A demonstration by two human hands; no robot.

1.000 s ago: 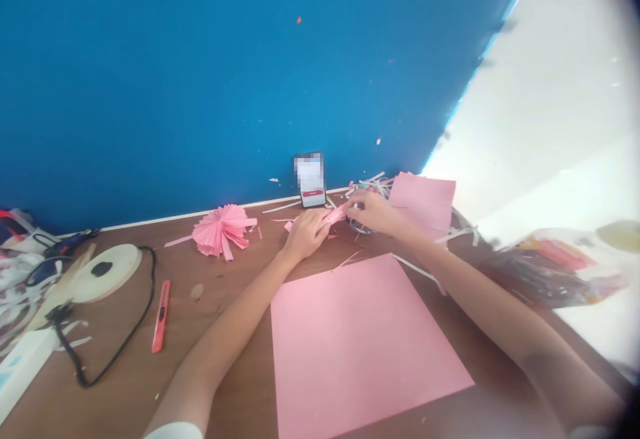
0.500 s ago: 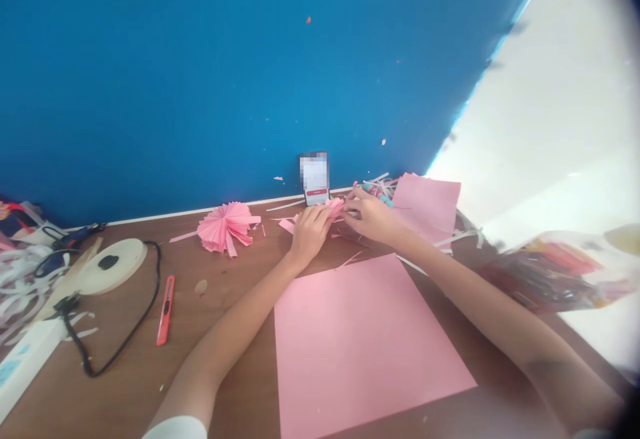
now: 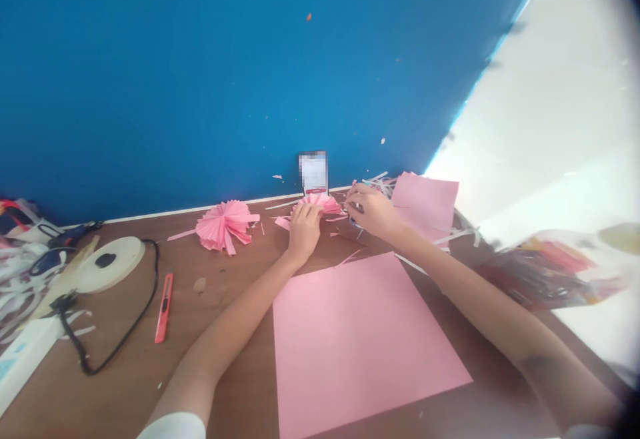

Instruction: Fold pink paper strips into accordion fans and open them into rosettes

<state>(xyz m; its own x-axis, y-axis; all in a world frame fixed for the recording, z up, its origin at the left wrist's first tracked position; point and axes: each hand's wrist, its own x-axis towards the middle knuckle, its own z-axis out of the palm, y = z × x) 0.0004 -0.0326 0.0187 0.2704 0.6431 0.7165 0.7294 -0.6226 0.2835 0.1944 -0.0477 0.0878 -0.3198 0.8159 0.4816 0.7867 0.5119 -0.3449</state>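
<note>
My left hand (image 3: 304,231) rests its closed fingers on a pleated pink paper fan (image 3: 324,203) and holds it near the wall, in front of a propped phone (image 3: 315,175). My right hand (image 3: 374,212) is just to the right of the fan, apart from it, with its fingers curled together. Whatever may be between those fingers is too small and blurred to name. Close in front of my forearms lies a large flat sheet of pink paper (image 3: 367,345). A finished-looking round pleated pink paper rosette (image 3: 225,225) lies to the left of my left hand.
A red box cutter (image 3: 164,309) lies left of my left arm. Farther left are a roll of white tape (image 3: 113,265), a black cable (image 3: 150,312) and a white power strip (image 3: 30,359). More pink sheets (image 3: 425,205) and paper scraps lie right, before a plastic bag (image 3: 545,269).
The pink fan has spread wider under my left hand, which has shifted slightly left. My right hand has drawn off the fan's right edge and moved a little to the right.
</note>
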